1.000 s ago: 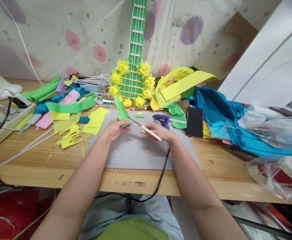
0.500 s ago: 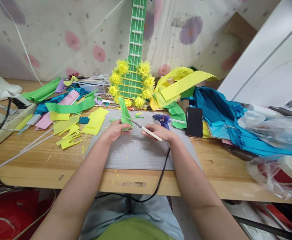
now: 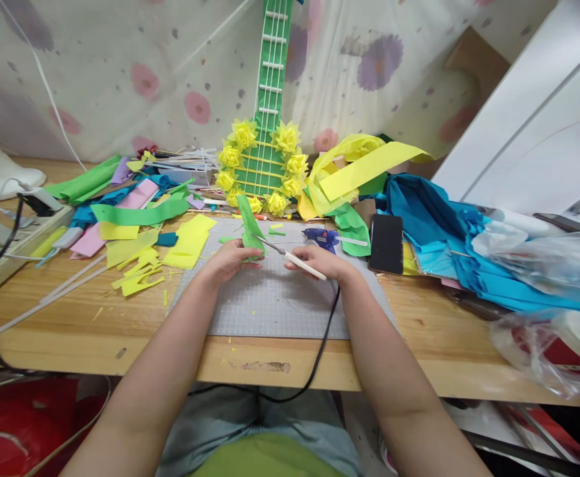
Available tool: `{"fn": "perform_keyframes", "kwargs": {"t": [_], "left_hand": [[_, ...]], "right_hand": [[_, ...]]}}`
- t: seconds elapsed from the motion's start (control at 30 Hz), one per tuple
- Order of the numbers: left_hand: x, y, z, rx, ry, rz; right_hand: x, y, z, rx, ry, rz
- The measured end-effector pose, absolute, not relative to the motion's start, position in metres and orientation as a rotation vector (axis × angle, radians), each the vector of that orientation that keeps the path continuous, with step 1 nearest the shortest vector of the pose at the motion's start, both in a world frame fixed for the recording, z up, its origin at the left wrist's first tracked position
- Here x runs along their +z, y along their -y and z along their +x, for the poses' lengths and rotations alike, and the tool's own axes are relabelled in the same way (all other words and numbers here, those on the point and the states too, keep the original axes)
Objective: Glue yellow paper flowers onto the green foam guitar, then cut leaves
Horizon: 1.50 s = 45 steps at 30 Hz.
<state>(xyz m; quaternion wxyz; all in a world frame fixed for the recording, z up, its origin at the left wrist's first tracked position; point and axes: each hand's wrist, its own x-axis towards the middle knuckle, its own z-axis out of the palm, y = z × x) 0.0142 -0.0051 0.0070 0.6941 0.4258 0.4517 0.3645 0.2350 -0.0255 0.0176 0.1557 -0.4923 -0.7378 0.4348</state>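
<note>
My left hand [image 3: 233, 261] pinches a strip of green crepe paper [image 3: 251, 225] that stands up from the fingers. In my right hand [image 3: 322, 260] is a pair of scissors [image 3: 305, 265] with white handles. Their blades point left and reach the paper's right side; whether they bite into it I cannot tell. Both hands are over the grey cutting mat [image 3: 270, 318]. Just behind my right hand lies a blue glue gun [image 3: 321, 237] with a glue stick in its back. A green guitar-shaped piece [image 3: 262, 169] edged with yellow paper flowers leans at the back.
Yellow paper pieces [image 3: 187, 242] and green strips [image 3: 140, 212] cover the left side. Right of the mat are a phone [image 3: 386, 243], blue crepe paper [image 3: 433, 205] and a plastic-wrapped tub [image 3: 563, 344]. A black cord [image 3: 327, 348] crosses the mat and hangs over the table's front edge.
My right hand and the scissors have shifted slightly right. The green paper has tilted a little in my left hand, which stays nearly in place.
</note>
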Motion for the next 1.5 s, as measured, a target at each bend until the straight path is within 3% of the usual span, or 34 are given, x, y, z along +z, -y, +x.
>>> {"fn": "perform_keyframes", "kwargs": {"t": [0.27, 0.47, 0.73, 1.17, 1.3, 1.5], "left_hand": [[0.005, 0.001, 0.016, 1.079, -0.965, 0.829], [0.000, -0.002, 0.018, 1.340, -0.844, 0.854], [-0.005, 0.003, 0.018, 1.079, -0.787, 1.121], [-0.001, 0.006, 0.016, 0.949, -0.770, 1.220], [-0.004, 0.004, 0.019, 1.016, -0.822, 1.232], [-0.004, 0.014, 0.035, 0.954, -0.519, 0.993]], "right_hand": [[0.011, 0.026, 0.228, 1.430, 1.958, -1.350], [0.005, 0.028, 0.196, 1.718, 1.360, -1.129], [0.000, 0.030, 0.173, 1.985, 0.845, -0.926], [-0.005, 0.027, 0.181, 1.749, 1.035, -1.019], [-0.005, 0.025, 0.177, 1.390, 1.096, -1.144], [-0.010, 0.023, 0.171, 0.814, 1.114, -1.329]]}}
